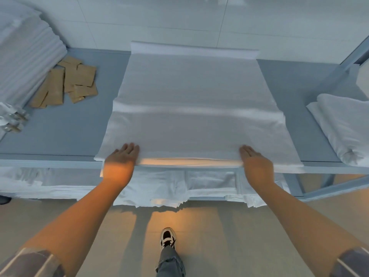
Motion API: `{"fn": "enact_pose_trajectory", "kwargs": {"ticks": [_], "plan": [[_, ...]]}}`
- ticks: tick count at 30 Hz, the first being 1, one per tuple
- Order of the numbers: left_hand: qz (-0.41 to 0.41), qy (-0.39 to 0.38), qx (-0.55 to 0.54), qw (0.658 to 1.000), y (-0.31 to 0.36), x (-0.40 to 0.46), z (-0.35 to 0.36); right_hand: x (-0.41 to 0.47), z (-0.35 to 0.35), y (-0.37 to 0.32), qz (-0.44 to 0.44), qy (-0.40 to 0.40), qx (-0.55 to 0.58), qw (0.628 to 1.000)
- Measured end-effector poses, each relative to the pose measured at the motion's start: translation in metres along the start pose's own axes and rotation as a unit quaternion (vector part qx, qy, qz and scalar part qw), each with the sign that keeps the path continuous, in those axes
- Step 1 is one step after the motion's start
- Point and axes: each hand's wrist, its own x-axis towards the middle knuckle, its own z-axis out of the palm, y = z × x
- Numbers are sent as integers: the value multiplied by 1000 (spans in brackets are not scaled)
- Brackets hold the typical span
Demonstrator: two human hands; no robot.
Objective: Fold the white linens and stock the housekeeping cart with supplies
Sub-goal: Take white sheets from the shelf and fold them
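Head view: two bare forearms enter from the bottom corners, their rolled striped sleeves cut off by the frame, and between them stand a black-and-white sneaker (168, 237) and a frayed grey jeans leg (170, 262) on the beige floor (219, 236). Left hand (121, 159) and right hand (254, 162) lie palm-down on the near edge of the large white folded linen sheet (191, 108), fingers straight and close together, pressing rather than gripping; both thumbs are hidden below the fold. Spread across the middle of the grey-blue flat table (65, 128), the sheet has its far end turned up against the pale tiled wall (159, 19) and its near layered edge at the table's front lip. Bare table surface lies open on both sides of the sheet. At far left, a tall stack of folded white linens (26, 50) is cut by the frame, with flat brown paper packets (65, 82) scattered just beside it and small clear wrapped items (12, 118), too blurred to identify, at the left edge. At right, a loosely folded white cloth bundle (343, 124) rests near the table's corner, partly cropped. Under the tabletop, a lower shelf of folded white linens (179, 186) overhangs, its depth hidden.
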Motion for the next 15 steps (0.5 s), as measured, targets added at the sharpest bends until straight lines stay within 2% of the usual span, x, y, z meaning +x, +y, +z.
{"fn": "enact_pose_trajectory", "kwargs": {"ticks": [4,9,11,15], "plan": [[-22,16,-10,1000,-15,-6,5,-6,5,40,62,-43,-20,997],[-21,16,-6,1000,-14,-19,4,-16,6,60,72,-79,-25,994],[-23,17,-23,999,-14,-27,2,-22,6,62,69,-70,3,995],[-3,29,-39,999,-18,-44,-9,-43,-3,69,64,-32,138,988]]}}
